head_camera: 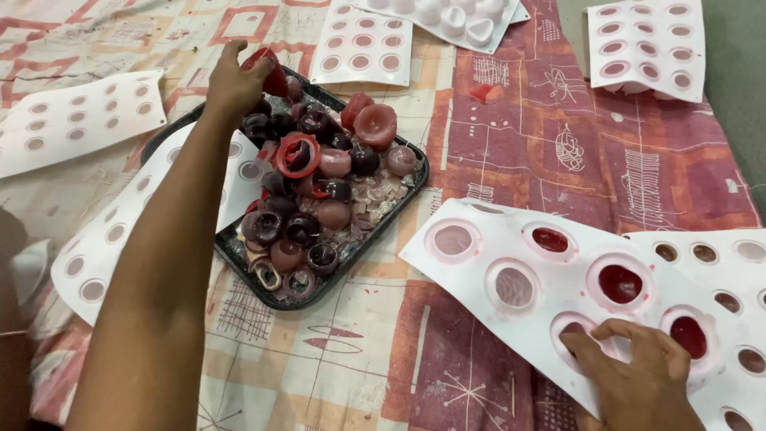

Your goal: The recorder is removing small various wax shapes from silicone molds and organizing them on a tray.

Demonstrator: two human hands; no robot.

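My left hand (230,80) reaches out over the far corner of a black tray (403,194) and grips a red wax piece (271,73) between thumb and fingers. The tray is heaped with dark red, maroon and pink round wax pieces (319,175) and wax scraps. My right hand (638,375) rests on the near edge of a white silicone mould (495,247), fingers curled over one cavity. Three of the mould's round cavities hold red wax (621,283); the others look empty.
More white moulds lie around: one far left (72,120), one partly under the tray (104,239), two at the top middle (363,44), one top right (646,48), one at the right edge (730,263). A patterned red and cream cloth (359,351) covers the surface.
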